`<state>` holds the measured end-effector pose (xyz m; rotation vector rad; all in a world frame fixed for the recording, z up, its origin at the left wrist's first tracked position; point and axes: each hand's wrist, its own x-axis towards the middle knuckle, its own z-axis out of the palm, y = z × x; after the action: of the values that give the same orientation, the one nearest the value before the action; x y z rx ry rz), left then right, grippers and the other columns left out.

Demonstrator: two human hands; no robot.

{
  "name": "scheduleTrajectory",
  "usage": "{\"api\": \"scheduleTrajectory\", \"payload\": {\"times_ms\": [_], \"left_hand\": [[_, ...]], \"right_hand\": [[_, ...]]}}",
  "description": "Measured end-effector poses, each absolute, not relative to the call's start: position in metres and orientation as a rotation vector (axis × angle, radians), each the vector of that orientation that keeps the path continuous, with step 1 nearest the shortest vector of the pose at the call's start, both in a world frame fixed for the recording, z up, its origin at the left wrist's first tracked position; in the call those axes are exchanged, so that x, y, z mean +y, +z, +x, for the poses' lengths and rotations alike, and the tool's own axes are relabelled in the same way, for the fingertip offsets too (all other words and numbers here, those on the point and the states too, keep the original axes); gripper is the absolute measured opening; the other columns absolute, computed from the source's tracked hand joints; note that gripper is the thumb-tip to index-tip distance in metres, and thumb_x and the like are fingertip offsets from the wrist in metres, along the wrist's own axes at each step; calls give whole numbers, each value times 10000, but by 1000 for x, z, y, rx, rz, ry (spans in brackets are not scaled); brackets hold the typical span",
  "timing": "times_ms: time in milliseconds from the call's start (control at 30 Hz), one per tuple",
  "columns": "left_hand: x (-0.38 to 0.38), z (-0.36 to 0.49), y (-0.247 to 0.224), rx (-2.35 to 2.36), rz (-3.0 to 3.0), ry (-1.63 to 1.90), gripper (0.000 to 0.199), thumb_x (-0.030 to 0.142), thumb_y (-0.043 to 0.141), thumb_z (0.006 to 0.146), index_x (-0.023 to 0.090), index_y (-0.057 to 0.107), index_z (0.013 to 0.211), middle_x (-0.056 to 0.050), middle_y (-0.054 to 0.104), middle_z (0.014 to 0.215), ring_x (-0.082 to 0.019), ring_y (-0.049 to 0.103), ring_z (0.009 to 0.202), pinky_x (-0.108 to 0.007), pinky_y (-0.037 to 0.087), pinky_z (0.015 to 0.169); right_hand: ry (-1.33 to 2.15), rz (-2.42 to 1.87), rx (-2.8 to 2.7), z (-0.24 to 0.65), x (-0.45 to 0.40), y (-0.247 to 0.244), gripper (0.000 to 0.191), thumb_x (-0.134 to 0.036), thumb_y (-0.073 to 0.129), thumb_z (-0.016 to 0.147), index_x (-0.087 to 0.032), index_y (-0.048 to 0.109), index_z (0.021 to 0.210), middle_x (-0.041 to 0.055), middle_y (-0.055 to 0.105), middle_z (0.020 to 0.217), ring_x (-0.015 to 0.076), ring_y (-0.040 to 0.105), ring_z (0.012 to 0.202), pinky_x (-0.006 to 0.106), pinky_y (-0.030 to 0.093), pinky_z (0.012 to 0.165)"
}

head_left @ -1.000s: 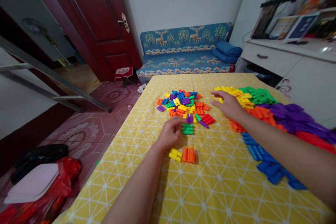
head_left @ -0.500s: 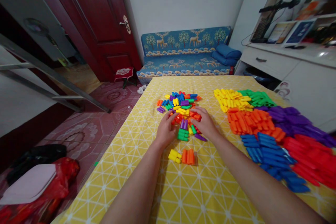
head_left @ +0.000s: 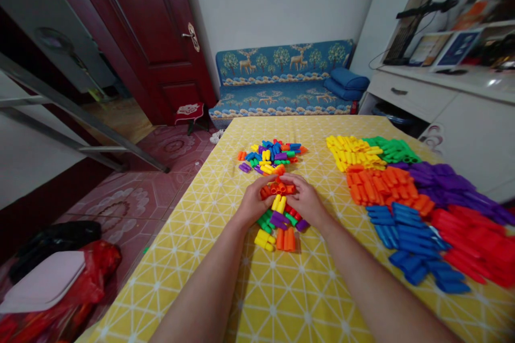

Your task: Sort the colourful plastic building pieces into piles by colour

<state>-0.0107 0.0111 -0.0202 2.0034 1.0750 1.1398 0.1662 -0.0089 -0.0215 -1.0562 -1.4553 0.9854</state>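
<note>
My left hand (head_left: 253,202) and my right hand (head_left: 308,202) lie low over the table, curved around a small heap of plastic bullet-shaped building blocks. Between the fingers sit orange blocks (head_left: 278,189). Nearer to me are a yellow pair (head_left: 279,203), purple blocks (head_left: 279,220) and green blocks (head_left: 264,221). Thumbs and fingers are spread, cupping the heap from both sides; some fingertips are hidden behind blocks. An orange group (head_left: 286,239) and a yellow group (head_left: 264,240) lie at the heap's near edge. Beyond my hands is a mixed-colour pile (head_left: 273,154).
Sorted piles lie on the right: yellow (head_left: 354,153), green (head_left: 392,150), orange (head_left: 382,185), purple (head_left: 446,182), blue (head_left: 414,236) and red (head_left: 475,241). A yellow patterned cloth (head_left: 193,278) covers the table. A blue sofa (head_left: 281,80) stands behind it, a white cabinet (head_left: 466,118) at right.
Both hands have moved toward me and closer together, drawing blocks off the mixed pile. The gathered blocks now touch or nearly touch the front yellow and orange groups.
</note>
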Motion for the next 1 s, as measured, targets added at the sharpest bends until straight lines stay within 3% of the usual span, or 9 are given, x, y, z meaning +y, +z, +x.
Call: {"api": "scheduleTrajectory", "payload": {"times_ms": [167, 367, 467, 800, 1000], "left_hand": [[11, -9, -18, 1139, 1942, 1154, 351, 104, 650, 742, 167, 706, 1083, -71, 738, 1068, -216, 681, 984, -336, 527, 924], [8, -6, -15, 1133, 1864, 1122, 321, 188, 635, 804, 161, 707, 1116, -37, 756, 933, -168, 683, 818, -257, 548, 769], [8, -5, -15, 1175, 1845, 1101, 344, 218, 627, 828, 133, 688, 1156, -49, 758, 896, -150, 663, 718, -247, 539, 688], [12, -8, -18, 1185, 1941, 1129, 304, 186, 634, 829, 157, 696, 1126, -89, 740, 1083, -209, 685, 988, -323, 525, 900], [13, -9, -21, 1185, 1945, 1134, 284, 203, 636, 829, 174, 701, 1104, -77, 744, 1078, -216, 688, 991, -344, 530, 908]], "right_hand": [[650, -1161, -1622, 163, -11, -18, 402, -101, 549, 677, -255, 681, 1024, 44, 558, 1132, 194, 577, 1137, 367, 480, 1020], [544, -1221, -1616, 160, -12, -12, 147, -251, 612, 779, -248, 662, 917, 43, 630, 966, 214, 624, 960, 364, 516, 893], [635, -1232, -1451, 161, -11, -12, 161, -346, 612, 816, -226, 633, 922, 36, 669, 906, 209, 639, 868, 351, 521, 825], [1030, -1038, -948, 169, -8, -9, 504, -451, 705, 728, -233, 566, 1161, 9, 672, 883, 148, 634, 714, 253, 507, 609], [1099, -996, -896, 185, -16, 14, 410, -471, 719, 703, -201, 622, 996, -26, 593, 717, 74, 486, 531, 176, 346, 445]]}}
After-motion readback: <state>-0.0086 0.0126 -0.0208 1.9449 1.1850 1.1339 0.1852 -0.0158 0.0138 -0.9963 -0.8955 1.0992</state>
